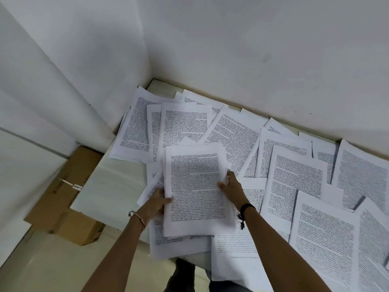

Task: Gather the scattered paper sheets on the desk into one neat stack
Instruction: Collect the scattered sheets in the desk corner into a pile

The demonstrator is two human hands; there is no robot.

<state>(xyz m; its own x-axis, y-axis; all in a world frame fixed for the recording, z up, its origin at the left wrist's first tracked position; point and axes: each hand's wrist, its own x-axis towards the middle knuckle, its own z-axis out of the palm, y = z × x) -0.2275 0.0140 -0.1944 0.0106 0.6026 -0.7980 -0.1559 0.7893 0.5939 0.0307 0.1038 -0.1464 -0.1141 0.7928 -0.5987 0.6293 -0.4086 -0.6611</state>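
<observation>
A small stack of printed sheets [195,190] sits in the middle of the white desk [105,186], held from both sides. My left hand [156,204] grips the stack's left edge with the thumb on top. My right hand [230,186] holds the right edge, thumb on the top page and fingers curled around the side. Several loose printed sheets [299,180] lie scattered and overlapping across the desk, from the far left corner [136,127] to the near right [328,232]. Some sheets lie under the stack, partly hidden by it.
White walls close off the desk at the back and left. A brown cardboard box [69,199] stands on the floor beside the desk's left edge. A bare strip of desk shows at the left. My legs are visible below the front edge.
</observation>
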